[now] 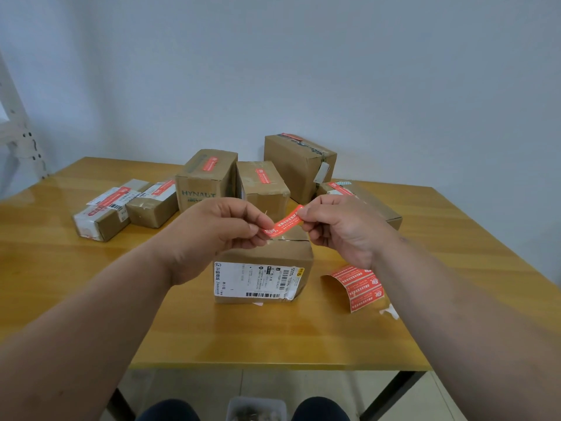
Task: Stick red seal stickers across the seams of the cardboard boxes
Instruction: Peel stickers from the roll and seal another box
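Seven cardboard boxes stand on the wooden table; the nearest box (white shipping label facing the person) is the landmark. Just above its top, the left hand and right hand each pinch one end of a single red seal sticker. Right of that box lies one curled sticker sheet. Behind it, six boxes each carry a red sticker.

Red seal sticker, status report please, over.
Left hand and right hand each pinch an end of the red seal sticker. Held above the nearest box, not yet stuck. Nothing in the way.
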A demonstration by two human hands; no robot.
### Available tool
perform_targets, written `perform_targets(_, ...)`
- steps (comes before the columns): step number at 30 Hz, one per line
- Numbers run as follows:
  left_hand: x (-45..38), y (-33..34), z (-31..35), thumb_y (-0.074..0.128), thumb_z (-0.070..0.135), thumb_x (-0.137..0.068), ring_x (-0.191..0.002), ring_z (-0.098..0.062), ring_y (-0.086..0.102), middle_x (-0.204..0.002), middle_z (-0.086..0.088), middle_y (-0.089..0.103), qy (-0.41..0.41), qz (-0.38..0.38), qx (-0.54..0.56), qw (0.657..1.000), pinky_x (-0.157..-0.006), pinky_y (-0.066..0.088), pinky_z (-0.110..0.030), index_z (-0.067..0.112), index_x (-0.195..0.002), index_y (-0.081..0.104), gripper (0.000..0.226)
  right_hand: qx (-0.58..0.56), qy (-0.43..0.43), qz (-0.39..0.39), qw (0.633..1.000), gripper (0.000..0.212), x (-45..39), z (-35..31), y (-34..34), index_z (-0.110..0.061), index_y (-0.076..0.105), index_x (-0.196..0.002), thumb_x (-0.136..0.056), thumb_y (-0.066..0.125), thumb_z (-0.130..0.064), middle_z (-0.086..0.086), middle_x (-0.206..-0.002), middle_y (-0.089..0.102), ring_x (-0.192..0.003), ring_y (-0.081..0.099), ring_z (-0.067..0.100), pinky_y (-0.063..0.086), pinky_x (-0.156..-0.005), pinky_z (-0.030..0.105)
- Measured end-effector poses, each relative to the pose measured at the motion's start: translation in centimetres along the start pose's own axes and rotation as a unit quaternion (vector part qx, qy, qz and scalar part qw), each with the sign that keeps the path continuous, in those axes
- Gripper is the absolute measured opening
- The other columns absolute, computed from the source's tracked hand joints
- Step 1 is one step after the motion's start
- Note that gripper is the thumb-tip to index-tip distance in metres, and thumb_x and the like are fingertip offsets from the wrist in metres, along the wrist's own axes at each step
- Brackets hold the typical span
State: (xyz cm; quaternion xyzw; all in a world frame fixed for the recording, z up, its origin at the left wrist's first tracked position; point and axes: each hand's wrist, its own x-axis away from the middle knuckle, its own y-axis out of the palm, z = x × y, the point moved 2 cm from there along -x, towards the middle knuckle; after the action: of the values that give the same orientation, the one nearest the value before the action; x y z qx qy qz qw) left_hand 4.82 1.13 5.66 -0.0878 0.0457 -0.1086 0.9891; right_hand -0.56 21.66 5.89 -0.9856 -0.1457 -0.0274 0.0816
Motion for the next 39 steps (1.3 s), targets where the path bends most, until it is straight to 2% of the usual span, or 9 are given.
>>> perform_targets(4, -0.4, -0.2, 0.1, 0.063, 0.012, -0.091, -0.078, -0.016, 0.067, -0.083, -0.009, 0.073, 0.0, 0.04, -0.034, 0.999, -0.074, 0.057, -0.024, 0.008, -0.088, 0.076, 0.014, 0.002, -0.006, 0.0, 1.0, 0.009, -0.2, 0.1, 0.2, -0.009, 0.068, -0.078, -0.086, 0.071, -0.012, 0.003, -0.067, 0.063, -0.06, 0.053, 0.011, 0.047, -0.062, 0.024)
perform_targets(8, -0.7, -0.5, 0.4, 0.07, 0.006, -0.084, -0.069, -0.012, 0.065, -0.073, -0.002, 0.07, 0.013, 0.063, -0.089, 0.994, -0.064, 0.054, -0.018, 0.012, -0.094, 0.069, 0.012, -0.008, -0.021, 0.003, 1.0, 0.005, -0.4, 0.0, 0.4, -0.007, 0.068, -0.084, -0.087, 0.07, -0.01, 0.004, -0.071, 0.062, -0.064, 0.054, 0.013, 0.048, -0.062, 0.023)
perform_targets(12, -1.2, -1.2, 0.6, 0.068, 0.007, -0.087, -0.077, -0.017, 0.066, -0.08, -0.01, 0.069, 0.005, 0.059, -0.11, 0.992, -0.072, 0.058, -0.025, 0.022, -0.106, 0.068, 0.025, -0.002, -0.049, 0.002, 0.999, 0.005, -0.6, -0.1, 0.3, -0.007, 0.071, -0.085, -0.086, 0.071, -0.013, 0.002, -0.076, 0.067, -0.07, 0.057, 0.016, 0.05, -0.069, 0.029)
perform_targets(18, -1.7, -1.4, 1.1, 0.061, 0.006, -0.088, -0.073, -0.015, 0.064, -0.077, -0.001, 0.066, 0.007, 0.092, -0.202, 0.975, -0.08, 0.059, -0.039, 0.021, -0.083, 0.072, 0.02, 0.115, -0.064, 0.128, 0.983, 0.03, -1.2, -0.1, -0.2, -0.01, 0.068, -0.088, -0.085, 0.071, -0.04, 0.002, -0.085, 0.071, -0.077, 0.067, 0.017, 0.052, -0.079, 0.037)
perform_targets(20, -1.9, -1.6, 1.2, 0.06, 0.009, -0.088, -0.078, -0.019, 0.067, -0.085, -0.005, 0.07, 0.01, 0.107, -0.218, 0.97, -0.08, 0.059, -0.043, 0.021, -0.08, 0.07, 0.017, 0.07, -0.035, 0.097, 0.992, 0.037, -1.2, -0.1, -0.3, -0.015, 0.067, -0.099, -0.082, 0.071, -0.048, 0.001, -0.097, 0.073, -0.092, 0.069, 0.023, 0.053, -0.085, 0.04)
perform_targets(23, -2.0, -1.2, 1.3, 0.067, 0.017, -0.086, -0.071, -0.016, 0.063, -0.078, -0.005, 0.068, 0.024, 0.093, -0.24, 0.966, -0.078, 0.059, -0.044, 0.018, -0.079, 0.068, 0.008, 0.066, -0.03, -0.032, 0.997, 0.049, -0.7, -0.2, 1.1, -0.019, 0.069, -0.107, -0.076, 0.072, -0.057, 0.003, -0.105, 0.074, -0.105, 0.067, 0.026, 0.051, -0.094, 0.04)
perform_targets(29, -2.4, -0.4, 1.3, 0.072, 0.027, -0.084, -0.063, -0.012, 0.054, -0.067, -0.003, 0.06, 0.037, 0.083, -0.258, 0.962, -0.074, 0.058, -0.044, 0.02, -0.077, 0.067, 0.011, 0.036, -0.045, -0.058, 0.997, 0.008, -0.9, -0.7, 2.9, -0.008, 0.071, -0.084, -0.079, 0.077, -0.01, 0.005, -0.077, 0.071, -0.074, 0.065, 0.015, 0.056, -0.075, 0.027)
perform_targets(36, -2.8, -1.1, 0.5, 0.074, 0.017, -0.085, -0.068, -0.016, 0.057, -0.071, -0.005, 0.055, -0.027, 0.053, -0.205, 0.977, -0.073, 0.062, -0.04, 0.021, -0.099, 0.068, 0.016, 0.186, -0.05, -0.05, 0.98, 0.003, -1.0, -1.5, 3.3, -0.014, 0.07, -0.089, -0.088, 0.072, -0.013, 0.002, -0.075, 0.071, -0.064, 0.064, 0.01, 0.055, -0.065, 0.023)
perform_targets(39, -2.9, -1.6, 0.5, 0.071, 0.013, -0.086, -0.071, -0.018, 0.062, -0.079, -0.007, 0.065, -0.06, 0.053, -0.211, 0.974, -0.069, 0.06, -0.031, 0.016, -0.092, 0.07, 0.006, 0.202, -0.036, -0.053, 0.977, 0.008, -1.1, -1.7, 3.5, -0.011, 0.07, -0.095, -0.088, 0.07, -0.007, 0.004, -0.078, 0.07, -0.058, 0.062, 0.008, 0.052, -0.058, 0.018)
